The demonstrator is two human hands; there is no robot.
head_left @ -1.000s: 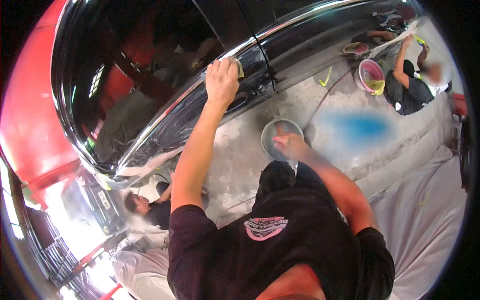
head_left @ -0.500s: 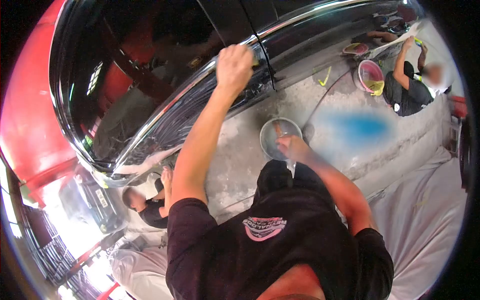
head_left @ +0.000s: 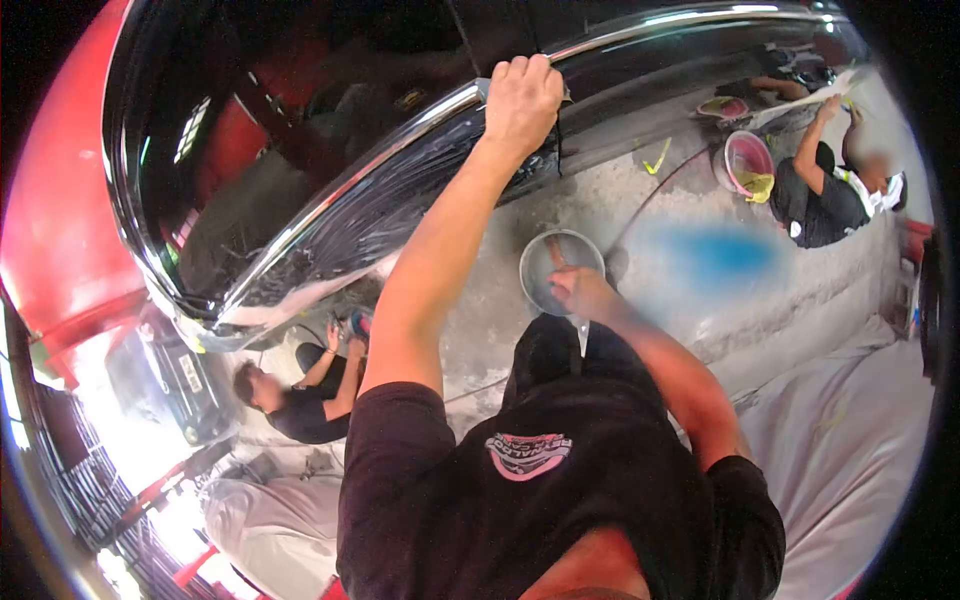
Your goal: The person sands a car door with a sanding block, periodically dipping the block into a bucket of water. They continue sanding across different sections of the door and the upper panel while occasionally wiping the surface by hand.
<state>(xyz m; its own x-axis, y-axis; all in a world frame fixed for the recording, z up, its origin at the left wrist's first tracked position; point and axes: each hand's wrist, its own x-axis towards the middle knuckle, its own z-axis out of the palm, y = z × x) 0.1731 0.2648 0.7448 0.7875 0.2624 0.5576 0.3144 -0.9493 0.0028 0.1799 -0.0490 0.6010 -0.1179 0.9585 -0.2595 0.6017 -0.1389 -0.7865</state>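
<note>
My left hand [head_left: 523,108] is closed and pressed against the side of a glossy black car [head_left: 385,200], at the bright chrome strip [head_left: 430,112] below the windows. A small yellowish edge peeks out by its knuckles; I cannot tell what the fingers hold. Whitish smears streak the panel [head_left: 400,215] below the strip. In front of my thighs, my right hand [head_left: 585,293] is closed over a round bucket [head_left: 523,268], which hangs at it. Greyish liquid and a brown shape show inside the bucket.
At the upper right, a co-worker [head_left: 820,195] reaches to the car beside a pink bucket [head_left: 728,165] with a yellow cloth [head_left: 755,186]. Another person [head_left: 305,410] crouches at the lower left. A dark hose [head_left: 650,205] crosses the concrete floor; grey sheets [head_left: 840,430] lie at right.
My left hand has slid right and slightly up along the chrome strip. My right hand and its bucket stay nearly still. The lower-left person has shifted, with a bluish-pink thing now showing by the hands.
</note>
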